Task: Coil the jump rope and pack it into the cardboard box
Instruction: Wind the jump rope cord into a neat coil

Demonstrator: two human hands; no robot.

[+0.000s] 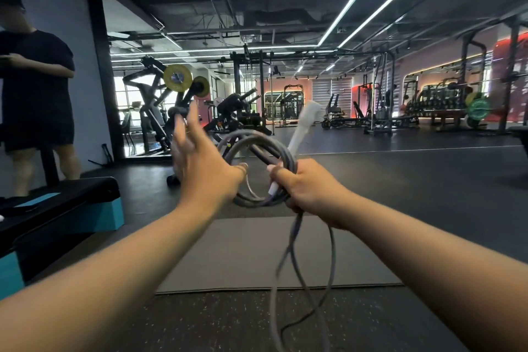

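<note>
Hands: right hand (307,190) grips coiled jump rope (257,151) — left hand (200,163) spread; mat (257,254) below.

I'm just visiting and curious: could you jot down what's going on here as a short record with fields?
Place: a gym with weight machines
Right hand: closed around the coiled grey jump rope
White handle: sticks up from the coil
Left hand: open, fingers spread, beside the coil
Loose rope: hangs below the right hand, blurred
Floor: grey mat ahead
Cardboard box: not in view
Bystander: standing at left
</note>
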